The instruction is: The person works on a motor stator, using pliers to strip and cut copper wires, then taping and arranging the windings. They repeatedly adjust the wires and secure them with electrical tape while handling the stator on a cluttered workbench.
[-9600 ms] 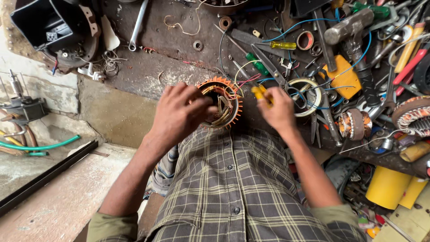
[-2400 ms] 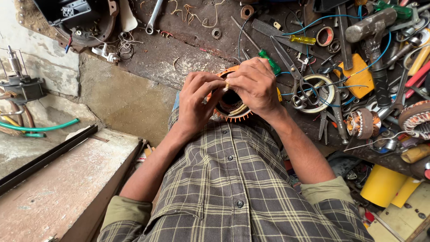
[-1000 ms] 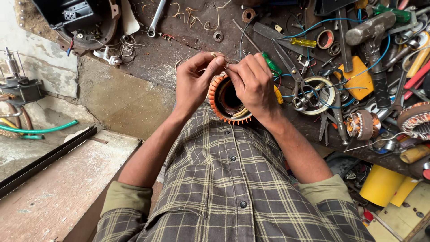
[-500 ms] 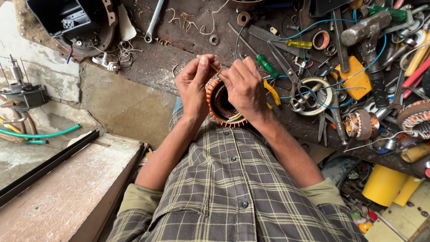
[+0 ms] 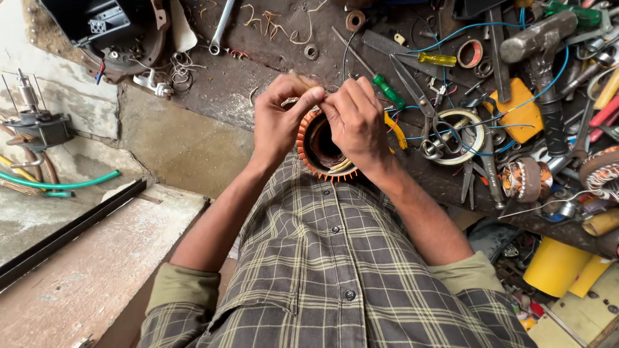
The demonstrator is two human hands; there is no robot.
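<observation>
- Head view: left hand (image 5: 278,125) grips the left rim of an orange stator ring (image 5: 322,149), fingers pinched at its top edge.
- Right hand (image 5: 356,121) is closed over the ring's right rim, fingertips meeting the left hand's.
- The ring sits tilted at the near edge of the dark surface (image 5: 258,84), against the person's plaid shirt (image 5: 335,270).
- Just right of it: green-handled screwdriver (image 5: 389,91), scissors (image 5: 429,129), a tape roll (image 5: 459,134).
- Yellow flat package (image 5: 516,116) lies beyond the tape; yellow cylinder (image 5: 554,267) stands lower right, labels unreadable.
</observation>
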